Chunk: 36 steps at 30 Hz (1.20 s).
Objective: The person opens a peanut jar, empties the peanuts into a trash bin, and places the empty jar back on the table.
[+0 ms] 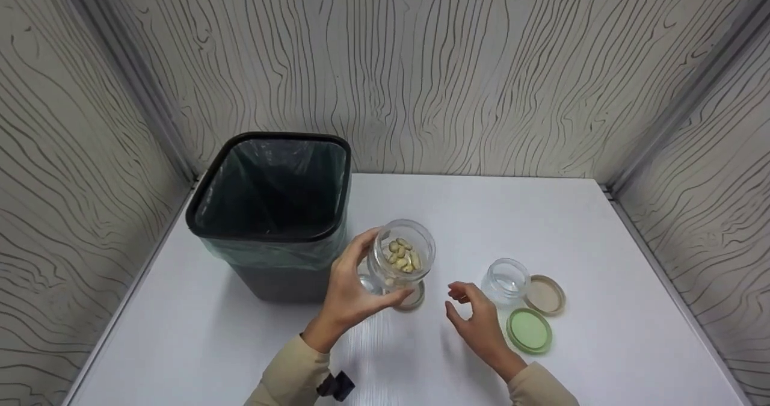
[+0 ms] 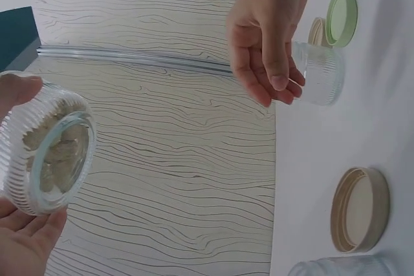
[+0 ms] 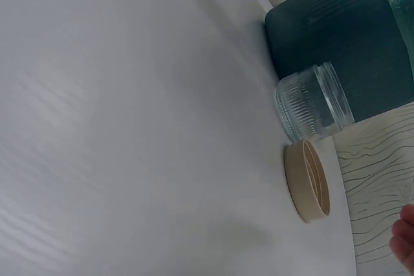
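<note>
My left hand (image 1: 349,292) grips a clear glass jar (image 1: 424,267) by its side, raised over the table and tilted so its open mouth faces the head camera. Pale nuts (image 1: 403,255), perhaps cashews, lie inside it. The left wrist view shows the ribbed wall of this jar (image 2: 16,159) between thumb and fingers. To its right, my right hand (image 1: 478,322) hovers with loosely bent fingers and nothing in them. Just beyond that hand stands another glass jar (image 1: 506,279). A third jar (image 3: 304,105) and a beige lid (image 3: 304,182) rest beneath the held jar.
A dark bin (image 1: 283,282) with a green liner stands at the left, close to my left hand. At the right, a beige lid (image 1: 545,295) and a green lid (image 1: 529,331) lie by the jar on the white table (image 1: 601,358). Patterned walls (image 1: 385,75) enclose the table.
</note>
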Each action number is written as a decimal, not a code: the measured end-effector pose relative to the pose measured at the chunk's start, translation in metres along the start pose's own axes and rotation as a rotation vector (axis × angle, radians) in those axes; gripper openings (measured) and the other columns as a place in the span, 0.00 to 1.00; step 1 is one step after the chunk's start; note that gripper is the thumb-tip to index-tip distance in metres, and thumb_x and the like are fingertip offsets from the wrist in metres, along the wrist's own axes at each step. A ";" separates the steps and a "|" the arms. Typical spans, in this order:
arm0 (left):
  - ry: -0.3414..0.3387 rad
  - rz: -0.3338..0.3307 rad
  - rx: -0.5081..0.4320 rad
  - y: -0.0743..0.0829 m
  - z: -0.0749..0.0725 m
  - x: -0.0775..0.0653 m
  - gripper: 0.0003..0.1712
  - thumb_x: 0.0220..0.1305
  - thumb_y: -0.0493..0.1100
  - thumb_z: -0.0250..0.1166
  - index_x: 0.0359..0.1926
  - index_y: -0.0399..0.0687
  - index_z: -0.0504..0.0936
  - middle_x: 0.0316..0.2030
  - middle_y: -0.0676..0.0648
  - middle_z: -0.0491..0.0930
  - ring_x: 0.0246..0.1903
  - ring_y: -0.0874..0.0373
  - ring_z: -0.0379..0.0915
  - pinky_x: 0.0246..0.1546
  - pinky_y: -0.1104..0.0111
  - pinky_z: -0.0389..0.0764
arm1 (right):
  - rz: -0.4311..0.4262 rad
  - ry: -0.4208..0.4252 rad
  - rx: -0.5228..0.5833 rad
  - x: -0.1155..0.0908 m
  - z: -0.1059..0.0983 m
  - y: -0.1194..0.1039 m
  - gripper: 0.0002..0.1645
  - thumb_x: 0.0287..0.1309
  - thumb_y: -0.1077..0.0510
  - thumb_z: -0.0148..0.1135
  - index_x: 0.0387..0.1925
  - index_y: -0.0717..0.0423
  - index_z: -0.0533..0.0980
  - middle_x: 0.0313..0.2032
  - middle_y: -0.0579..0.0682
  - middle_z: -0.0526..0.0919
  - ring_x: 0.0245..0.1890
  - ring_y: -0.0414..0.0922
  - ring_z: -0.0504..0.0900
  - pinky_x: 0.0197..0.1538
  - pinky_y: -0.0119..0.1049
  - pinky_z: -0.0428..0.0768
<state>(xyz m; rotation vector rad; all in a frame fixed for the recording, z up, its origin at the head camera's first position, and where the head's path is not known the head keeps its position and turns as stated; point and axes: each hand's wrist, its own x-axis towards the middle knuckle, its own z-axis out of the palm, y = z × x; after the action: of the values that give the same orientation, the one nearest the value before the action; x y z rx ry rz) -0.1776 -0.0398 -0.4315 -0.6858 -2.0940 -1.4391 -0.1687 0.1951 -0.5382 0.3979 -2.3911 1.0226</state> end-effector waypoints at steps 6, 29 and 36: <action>0.062 0.030 -0.020 0.003 -0.007 0.011 0.49 0.36 0.45 0.81 0.60 0.35 0.70 0.55 0.39 0.79 0.52 0.46 0.79 0.57 0.67 0.81 | 0.024 -0.050 0.016 0.006 0.007 -0.012 0.19 0.45 0.73 0.68 0.42 0.62 0.76 0.35 0.51 0.84 0.35 0.45 0.83 0.41 0.33 0.84; 0.177 0.032 -0.052 0.021 -0.047 0.049 0.50 0.34 0.39 0.81 0.61 0.33 0.70 0.55 0.38 0.77 0.53 0.52 0.78 0.58 0.73 0.79 | 0.020 -0.182 0.285 0.061 0.023 -0.077 0.14 0.54 0.67 0.65 0.44 0.62 0.78 0.42 0.53 0.86 0.43 0.51 0.84 0.50 0.41 0.84; 0.242 0.013 -0.016 0.018 -0.062 0.053 0.49 0.33 0.38 0.81 0.60 0.31 0.70 0.54 0.37 0.77 0.54 0.54 0.77 0.60 0.77 0.76 | 0.059 -0.217 0.337 0.074 0.027 -0.091 0.13 0.58 0.62 0.64 0.45 0.62 0.78 0.44 0.55 0.85 0.46 0.52 0.84 0.52 0.40 0.84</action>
<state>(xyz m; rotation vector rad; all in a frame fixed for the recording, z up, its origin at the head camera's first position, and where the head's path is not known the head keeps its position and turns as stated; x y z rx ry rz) -0.1981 -0.0859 -0.3648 -0.5024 -1.8902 -1.4546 -0.1986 0.1092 -0.4596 0.5871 -2.4297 1.4841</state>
